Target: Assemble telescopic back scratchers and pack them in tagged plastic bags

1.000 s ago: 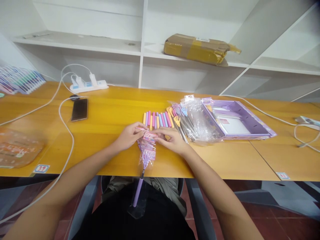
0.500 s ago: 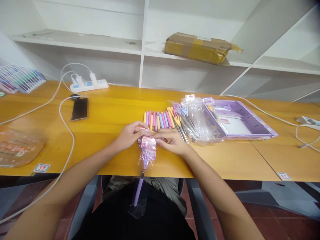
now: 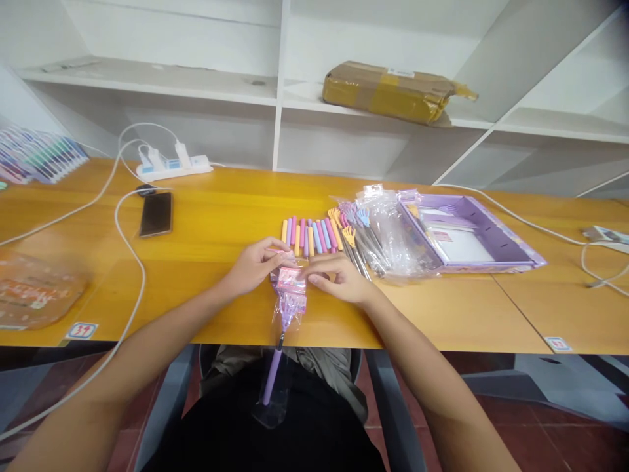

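My left hand (image 3: 253,265) and my right hand (image 3: 339,278) both pinch the top of a clear plastic packet (image 3: 289,296) with a pink header card. Inside the packet is a purple pen (image 3: 272,373) with a hand-shaped top, and the packet hangs over the table's front edge toward my lap. Just beyond my fingers lies a row of pastel pen handles (image 3: 308,235). To their right is a heap of unwrapped pens with hand-shaped tops (image 3: 354,233).
Empty clear wrappers (image 3: 393,239) lie beside an open purple box (image 3: 496,246). A phone (image 3: 156,214) on a white cable and a power strip (image 3: 171,168) sit at the left. A taped brown parcel (image 3: 393,92) rests on the shelf behind the yellow table (image 3: 211,223).
The pink header flap has been folded down over the packet's top, and my fingers have drawn slightly closer together on it.
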A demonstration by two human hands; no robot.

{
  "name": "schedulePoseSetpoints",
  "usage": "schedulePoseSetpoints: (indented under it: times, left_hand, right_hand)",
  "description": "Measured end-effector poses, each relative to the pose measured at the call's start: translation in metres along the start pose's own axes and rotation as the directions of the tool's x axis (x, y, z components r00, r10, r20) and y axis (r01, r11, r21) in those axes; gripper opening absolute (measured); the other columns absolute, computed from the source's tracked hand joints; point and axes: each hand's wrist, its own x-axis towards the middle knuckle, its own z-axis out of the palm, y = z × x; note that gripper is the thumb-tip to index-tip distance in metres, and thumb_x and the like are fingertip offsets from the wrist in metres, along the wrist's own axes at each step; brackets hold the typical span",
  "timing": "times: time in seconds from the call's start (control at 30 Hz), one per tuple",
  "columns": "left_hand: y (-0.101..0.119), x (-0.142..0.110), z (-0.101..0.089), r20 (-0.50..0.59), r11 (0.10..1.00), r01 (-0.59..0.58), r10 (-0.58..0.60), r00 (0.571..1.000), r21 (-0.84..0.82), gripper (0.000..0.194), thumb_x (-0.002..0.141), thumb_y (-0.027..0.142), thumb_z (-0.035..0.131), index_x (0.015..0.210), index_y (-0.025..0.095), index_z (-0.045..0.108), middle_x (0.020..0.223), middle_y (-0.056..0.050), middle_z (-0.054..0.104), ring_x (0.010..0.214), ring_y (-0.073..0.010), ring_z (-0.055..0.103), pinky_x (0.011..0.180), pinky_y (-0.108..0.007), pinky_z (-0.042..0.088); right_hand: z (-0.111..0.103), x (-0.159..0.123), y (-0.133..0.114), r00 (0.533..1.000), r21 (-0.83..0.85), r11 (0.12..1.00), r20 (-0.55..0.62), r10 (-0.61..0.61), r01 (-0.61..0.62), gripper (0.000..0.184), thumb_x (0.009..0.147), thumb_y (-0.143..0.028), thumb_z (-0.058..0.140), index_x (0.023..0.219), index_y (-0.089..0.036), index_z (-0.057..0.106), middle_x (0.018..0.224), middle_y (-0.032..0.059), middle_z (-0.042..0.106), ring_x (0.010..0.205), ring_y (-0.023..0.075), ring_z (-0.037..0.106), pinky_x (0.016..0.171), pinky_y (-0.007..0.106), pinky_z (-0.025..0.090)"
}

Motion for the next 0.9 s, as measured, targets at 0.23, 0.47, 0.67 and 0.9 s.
schedulePoseSetpoints:
  times: [0.23,0.47,0.67,0.9]
  left_hand:
    - [0.002,0.0,0.0,0.039,0.999,-0.02,0.022,0.999,-0.05,0.042,0.098,0.054,0.073,0.12,0.019,0.064,0.103,-0.012,0.085,0.09,-0.0229,0.081,0.073,-0.03,0.059]
    - [0.004,-0.001,-0.001,0.113,0.996,0.004,0.006,0.994,-0.089,0.048,0.102,0.063,0.061,0.114,0.017,0.067,0.105,-0.013,0.084,0.081,-0.0184,0.077,0.073,-0.03,0.058]
    - [0.008,-0.002,0.002,0.122,0.999,-0.021,0.018,0.992,0.026,0.029,0.09,0.039,0.082,0.106,0.019,0.069,0.103,-0.009,0.084,0.096,-0.0214,0.079,0.082,-0.031,0.058]
    - [0.002,0.001,0.004,0.158,0.998,-0.063,0.064,0.985,-0.013,0.028,0.086,0.031,0.085,0.106,0.02,0.069,0.106,-0.008,0.08,0.095,-0.0182,0.077,0.089,-0.035,0.059]
  right_hand:
    - [0.005,0.0,0.006,0.971,-0.022,0.993,-0.21,0.112,-0.119,0.032,0.107,-0.046,0.062,0.128,-0.025,0.072,0.074,-0.0023,0.064,0.063,0.0143,0.054,0.062,0.028,0.045]
    - [0.003,0.002,0.002,0.997,0.121,0.992,-0.064,0.05,-0.042,0.05,0.113,-0.051,0.049,0.09,-0.019,0.08,0.071,0.0014,0.062,0.065,0.0149,0.059,0.068,0.03,0.049]
    - [0.005,0.003,0.005,0.977,0.094,0.982,-0.124,0.173,-0.162,0.038,0.109,-0.053,0.057,0.102,-0.021,0.076,0.082,0.0021,0.072,0.068,0.0145,0.061,0.066,0.028,0.048]
    - [0.01,0.001,0.012,0.972,0.122,0.968,-0.053,0.227,-0.22,0.03,0.103,-0.052,0.067,0.103,-0.022,0.069,0.078,-0.0011,0.066,0.067,0.0138,0.055,0.064,0.027,0.044]
